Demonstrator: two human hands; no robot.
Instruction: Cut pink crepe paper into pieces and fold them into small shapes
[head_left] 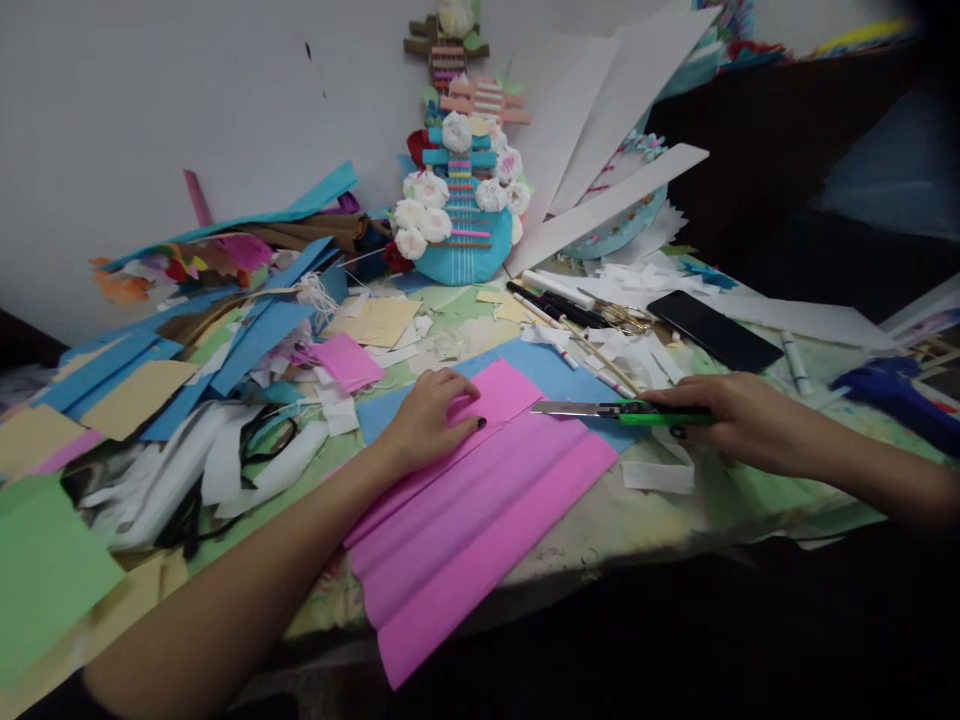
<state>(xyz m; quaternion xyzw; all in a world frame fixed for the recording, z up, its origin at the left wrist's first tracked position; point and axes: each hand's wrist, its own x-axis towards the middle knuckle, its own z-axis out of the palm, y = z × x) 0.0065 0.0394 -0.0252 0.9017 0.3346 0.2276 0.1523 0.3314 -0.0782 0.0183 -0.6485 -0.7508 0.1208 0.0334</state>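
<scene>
A sheet of pink crepe paper (480, 535) lies at a slant across the table, its far part folded over and its near corner hanging past the table edge. My left hand (427, 420) holds the folded part down, fingers curved and thumb set apart from them. In my right hand (724, 415) is a green utility knife (652, 413), its blade out and pointing left. The blade lies at the right end of the fold, over the pink paper; whether it touches the paper I cannot tell. Blue paper (592, 375) shows beneath the pink sheet.
Behind stands a blue paper guitar (469, 250) with white flowers. Pens (555, 310), scissors (626, 318) and a black phone (712, 328) lie beyond my right hand. A blue glue gun (900, 395) is far right. Paper scraps (262, 330) heap up on the left.
</scene>
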